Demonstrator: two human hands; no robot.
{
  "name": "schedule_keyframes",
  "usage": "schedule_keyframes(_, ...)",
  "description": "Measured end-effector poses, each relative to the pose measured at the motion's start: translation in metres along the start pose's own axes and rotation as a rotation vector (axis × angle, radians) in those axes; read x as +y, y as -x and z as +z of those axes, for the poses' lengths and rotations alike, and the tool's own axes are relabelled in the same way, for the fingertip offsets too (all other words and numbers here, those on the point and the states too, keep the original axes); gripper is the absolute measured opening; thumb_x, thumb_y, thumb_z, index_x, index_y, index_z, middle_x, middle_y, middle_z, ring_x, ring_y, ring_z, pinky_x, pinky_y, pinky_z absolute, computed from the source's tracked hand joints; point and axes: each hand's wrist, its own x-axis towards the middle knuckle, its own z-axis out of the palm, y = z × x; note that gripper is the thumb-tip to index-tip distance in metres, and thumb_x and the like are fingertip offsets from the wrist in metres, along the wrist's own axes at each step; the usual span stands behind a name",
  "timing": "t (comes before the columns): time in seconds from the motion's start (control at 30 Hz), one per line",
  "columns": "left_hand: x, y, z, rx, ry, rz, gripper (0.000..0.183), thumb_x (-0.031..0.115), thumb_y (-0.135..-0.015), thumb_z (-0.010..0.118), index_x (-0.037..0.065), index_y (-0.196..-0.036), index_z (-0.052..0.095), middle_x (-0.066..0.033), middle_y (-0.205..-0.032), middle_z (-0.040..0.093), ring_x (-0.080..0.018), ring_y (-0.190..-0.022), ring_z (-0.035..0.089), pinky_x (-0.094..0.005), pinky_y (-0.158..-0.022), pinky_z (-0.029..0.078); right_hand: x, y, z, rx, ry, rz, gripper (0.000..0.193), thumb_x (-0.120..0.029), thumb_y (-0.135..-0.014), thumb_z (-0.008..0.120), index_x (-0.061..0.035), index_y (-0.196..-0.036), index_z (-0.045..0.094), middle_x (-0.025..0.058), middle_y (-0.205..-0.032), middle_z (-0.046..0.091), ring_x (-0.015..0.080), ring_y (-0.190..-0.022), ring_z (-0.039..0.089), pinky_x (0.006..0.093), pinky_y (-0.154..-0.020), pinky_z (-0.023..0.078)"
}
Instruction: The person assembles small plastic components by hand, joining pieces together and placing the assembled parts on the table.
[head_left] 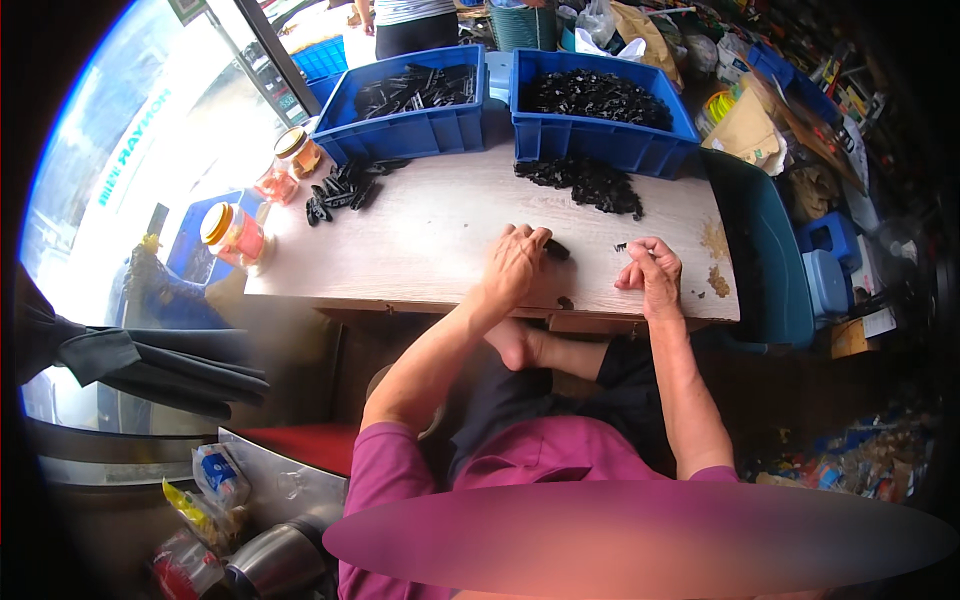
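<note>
Pale table, clutter beyond its right edge. Blue bins line the far edge, we judge to stay within reach; long black pieces lie heaped before the left bin, small fragments before the right, apparently separated by size. Toward the near edge, the left hand curls its fingers around a black piece, likely steadying it. The right hand pinches thumb to forefinger beside a black sliver; whether gripped, we cannot tell. We count two bins, two heaps, three jars by the left edge.
</note>
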Motion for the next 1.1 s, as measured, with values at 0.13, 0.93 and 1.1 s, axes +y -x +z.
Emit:
schedule_keyframes(0.13, 0.002, 0.014, 0.007, 0.226, -0.081, 0.01, 0.021, 0.015, -0.081, 0.067, 0.009, -0.099, 0.057, -0.0149, -0.085, 0.064, -0.035, -0.081, 0.061, -0.0445, -0.077, 0.047, 0.0, 0.003, 0.001, 0.004, -0.068, -0.001, 0.013, -0.019, -0.085, 0.068, -0.009, -0.089, 0.061, 0.0001, -0.05, 0.049, 0.0134, -0.046, 0.056, 0.0328, -0.052, 0.056)
schedule_keyframes(0.93, 0.07, 0.017, 0.016, -0.091, 1.542, -0.644, 0.024, 0.014, -0.089, 0.066, 0.002, -0.109, 0.059, -0.0046, -0.085, 0.065, -0.0086, -0.071, 0.062, -0.0208, -0.063, 0.05, 0.009, 0.018, 0.029, -0.13, -0.138, 0.037, 0.009, -0.013, -0.083, 0.072, -0.008, -0.091, 0.069, -0.0004, -0.078, 0.065, 0.0055, -0.057, 0.052, 0.02, -0.053, 0.044)
schedule_keyframes(1.1, 0.073, 0.012, 0.014, 0.053, 1.736, -0.831, 0.015, 0.011, -0.088, 0.065, 0.0, -0.097, 0.061, -0.0054, -0.077, 0.064, -0.0107, -0.06, 0.063, -0.0232, -0.054, 0.055, 0.004, 0.02, 0.034, -0.111, -0.13, 0.139, 0.01, -0.014, -0.084, 0.073, -0.0082, -0.09, 0.067, -0.0034, -0.074, 0.061, 0.0045, -0.054, 0.048, 0.0193, -0.052, 0.042)
